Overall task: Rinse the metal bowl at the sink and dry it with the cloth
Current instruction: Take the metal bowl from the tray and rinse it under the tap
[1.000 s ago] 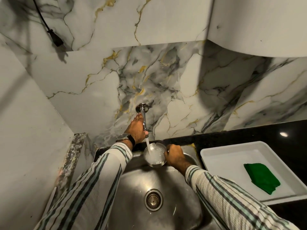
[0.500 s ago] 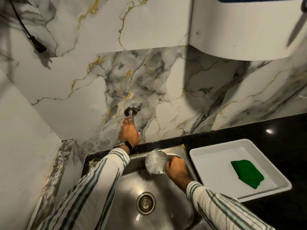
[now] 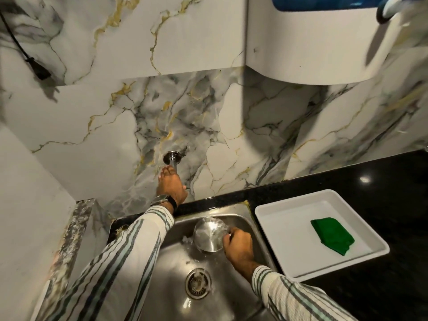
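My right hand (image 3: 238, 247) grips the rim of the small metal bowl (image 3: 208, 235) and holds it tilted inside the steel sink (image 3: 243, 218). Water splashes on the sink floor beside the bowl. My left hand (image 3: 171, 186) is closed around the wall-mounted tap (image 3: 172, 158) above the sink; the spout is hidden under it. The folded green cloth (image 3: 332, 235) lies in a white tray (image 3: 282, 228) on the black counter, to the right of the sink and apart from both hands.
The drain (image 3: 198, 283) sits in the sink floor below the bowl. A marble wall rises behind the tap. A white wall unit (image 3: 312, 47) hangs at top right. A black cable and plug (image 3: 38, 69) hang at top left. A stone ledge (image 3: 76, 223) borders the sink's left.
The bowl has come away from under the tap, lowered and tipped over in the sink, and its water has poured out. My left hand stays on the tap.
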A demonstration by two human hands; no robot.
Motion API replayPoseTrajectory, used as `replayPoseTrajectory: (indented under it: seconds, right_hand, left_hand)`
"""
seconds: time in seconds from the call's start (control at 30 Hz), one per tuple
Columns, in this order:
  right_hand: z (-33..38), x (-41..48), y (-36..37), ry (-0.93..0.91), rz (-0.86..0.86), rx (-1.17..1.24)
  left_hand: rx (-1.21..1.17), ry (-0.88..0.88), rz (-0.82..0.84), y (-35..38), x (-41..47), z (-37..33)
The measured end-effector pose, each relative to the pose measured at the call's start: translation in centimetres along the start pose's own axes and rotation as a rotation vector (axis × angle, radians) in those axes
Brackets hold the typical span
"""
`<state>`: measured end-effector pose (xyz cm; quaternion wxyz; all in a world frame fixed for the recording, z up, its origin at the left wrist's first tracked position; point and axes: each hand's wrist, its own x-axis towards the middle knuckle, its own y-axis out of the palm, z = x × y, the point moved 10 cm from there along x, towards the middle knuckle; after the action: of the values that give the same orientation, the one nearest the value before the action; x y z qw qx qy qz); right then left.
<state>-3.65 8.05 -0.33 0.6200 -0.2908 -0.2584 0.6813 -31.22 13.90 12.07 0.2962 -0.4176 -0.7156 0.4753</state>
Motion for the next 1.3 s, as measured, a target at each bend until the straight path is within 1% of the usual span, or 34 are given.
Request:
replayPoseTrajectory:
  seconds: [0.13,0.23,0.33,0.43,0.53,0.63,0.77,0.87,0.93,1.0,1.1,1.2,1.3]
  right_hand:
    - [-0.9,0.6,-1.1,0.042,-0.024,0.044]
    - [-2.8,-0.1,-1.6,0.063,-0.063,-0.008]
    - [-3.6,-1.5,0.0,0.040,-0.007,-0.014]
    - [-2.7,-1.5,1.0,0.014,0.021,0.012]
    - [-2.0,-0.2,0.0,0.038,-0.035,0.027]
    - [-2.7,0.4,-1.3,0.076,-0.070,0.024]
    - [-3.6,-1.0,0.4,0.072,0.032,-0.049]
    - [-2.4,-1.3,2.2,0.041,0.107,0.020]
    - [-1.4,-0.6,2.1,0.032,0.092,0.056]
    - [-1.6,0.1,1.6,0.075,0.058,0.089]
    - [-3.6,-0.1,0.4,0.152,-0.001,0.035]
    - [-5.4,-1.4,1.3,0.149,0.049,-0.018]
    - [-4.4,-1.9,1.9,0.068,0.086,-0.047]
  left_hand:
    - [0.048,0.005,0.010,0.2,0.0,0.1]
    - [0.076,0.002,0.016,0.3,0.1,0.0]
    - [0.098,-0.001,0.018,0.4,0.1,-0.1]
    - [0.100,-0.009,0.026,0.4,0.0,-0.2]
    - [0.097,-0.015,0.031,0.3,-0.2,-0.1]
    - [0.131,-0.011,0.043,0.3,-0.2,-0.2]
    - [0.192,0.006,0.051,0.5,0.0,-0.3]
    - [0.201,0.007,0.048,0.7,0.1,-0.3]
    - [0.204,0.007,0.048,0.8,0.1,-0.2]
    - [0.189,0.005,0.054,0.8,0.0,-0.1]
    - [0.156,0.006,0.044,0.5,-0.2,-0.2]
    - [0.133,0.009,0.033,0.2,-0.2,-0.2]
    - [0.122,-0.004,0.035,0.2,-0.2,-0.2]
